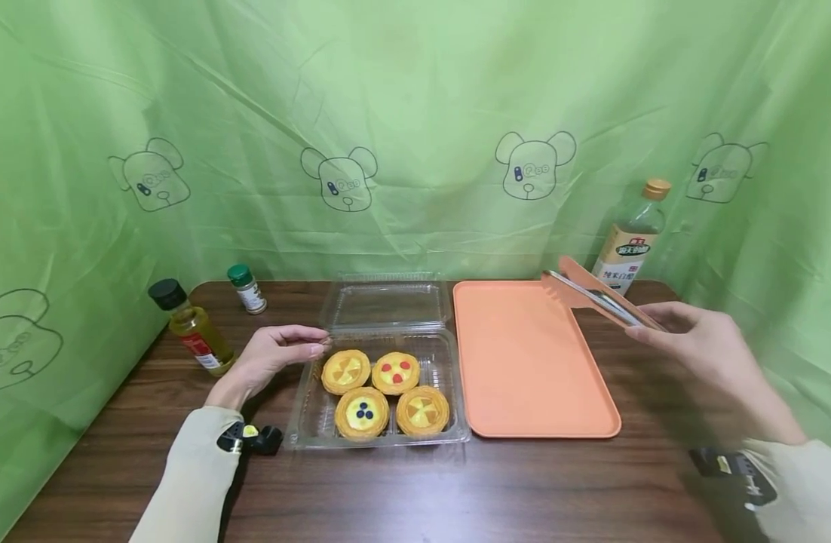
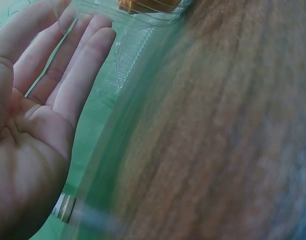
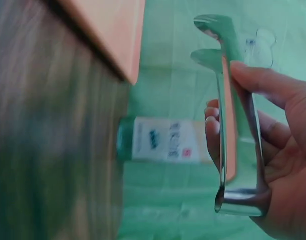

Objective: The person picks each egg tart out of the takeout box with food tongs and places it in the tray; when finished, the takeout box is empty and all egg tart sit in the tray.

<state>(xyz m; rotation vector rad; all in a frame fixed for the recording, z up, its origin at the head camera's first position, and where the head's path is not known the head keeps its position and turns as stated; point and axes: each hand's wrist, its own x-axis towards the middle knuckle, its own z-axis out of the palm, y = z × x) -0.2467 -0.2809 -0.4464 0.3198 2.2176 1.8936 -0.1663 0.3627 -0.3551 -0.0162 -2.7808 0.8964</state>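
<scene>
Head view: the right hand (image 1: 700,341) grasps metal tongs (image 1: 612,305), long axis diagonal, tips forward-left, near the tray's (image 1: 524,369) far-right corner; whether the left hand (image 1: 273,353) pinches the clamshell's (image 1: 319,418) edge cannot be told.

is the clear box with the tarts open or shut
Open: the clear box has its lid folded back behind it, and the four tarts inside sit uncovered.

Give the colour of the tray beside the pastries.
Plain light orange tray; head view shows it best.
</scene>
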